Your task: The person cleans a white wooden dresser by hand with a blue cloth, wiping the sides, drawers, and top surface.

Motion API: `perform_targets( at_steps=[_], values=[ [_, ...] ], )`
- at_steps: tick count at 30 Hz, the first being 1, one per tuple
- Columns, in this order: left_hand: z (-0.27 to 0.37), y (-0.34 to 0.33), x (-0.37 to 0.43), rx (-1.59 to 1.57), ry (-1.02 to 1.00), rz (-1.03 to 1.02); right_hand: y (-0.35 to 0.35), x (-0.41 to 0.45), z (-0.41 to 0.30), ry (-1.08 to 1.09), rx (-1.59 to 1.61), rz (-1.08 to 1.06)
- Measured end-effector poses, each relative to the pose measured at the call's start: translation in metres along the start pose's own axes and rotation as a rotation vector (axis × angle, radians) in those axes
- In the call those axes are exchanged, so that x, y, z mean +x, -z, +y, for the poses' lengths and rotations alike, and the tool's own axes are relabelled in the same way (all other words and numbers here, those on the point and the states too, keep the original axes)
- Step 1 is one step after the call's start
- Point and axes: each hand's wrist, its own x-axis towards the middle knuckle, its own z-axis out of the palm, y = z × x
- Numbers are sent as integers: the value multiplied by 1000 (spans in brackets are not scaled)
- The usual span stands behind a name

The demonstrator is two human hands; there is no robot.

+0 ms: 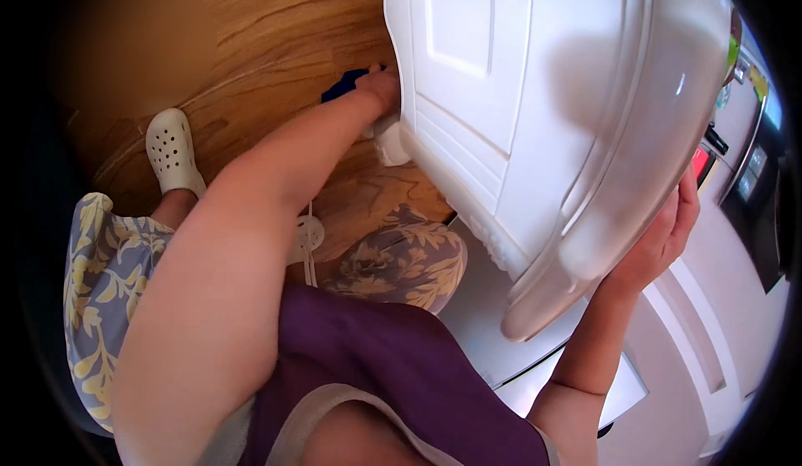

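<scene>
My left hand (378, 87) reaches down to the wood-look floor, beside the lower edge of a white panelled cabinet (467, 108). It is on a dark blue cloth (344, 85); the cabinet edge hides part of the hand. Next to my wrist shows a white cabinet foot (392, 144). My right hand (664, 234) is up at the cabinet's thick, glossy, rounded top edge (651, 171), its fingers curled over the rim. Carved moulding (485, 234) runs along the cabinet's near corner.
My knees, in floral trousers (401, 256), are bent close to the cabinet. A white clog (172, 149) is on one foot. Wood-look floor (282, 21) stretches beyond. On the right are a black-framed glossy panel (755, 196), a red item (702, 164) and a small black object (716, 139).
</scene>
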Motion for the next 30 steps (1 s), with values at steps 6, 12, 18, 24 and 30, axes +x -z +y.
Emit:
perform_targets(
  at_steps=[6, 12, 18, 24, 30],
  values=[
    [-31, -21, -38, -148, -165, -192, 2, 1, 0, 14, -25, 7],
    [19, -8, -98, -1652, 842, -72, 4, -1, 9, -19, 29, 37],
    [7, -9, -127, -1836, 953, -239, 4, -4, 11, 76, -13, 63],
    [49, 104, -156, -1435, 842, -504, 12, -14, 27, 209, -88, 179],
    [131, 257, -227, -226, 111, -1015, 4, -29, 26, 159, -113, 146]
  ],
)
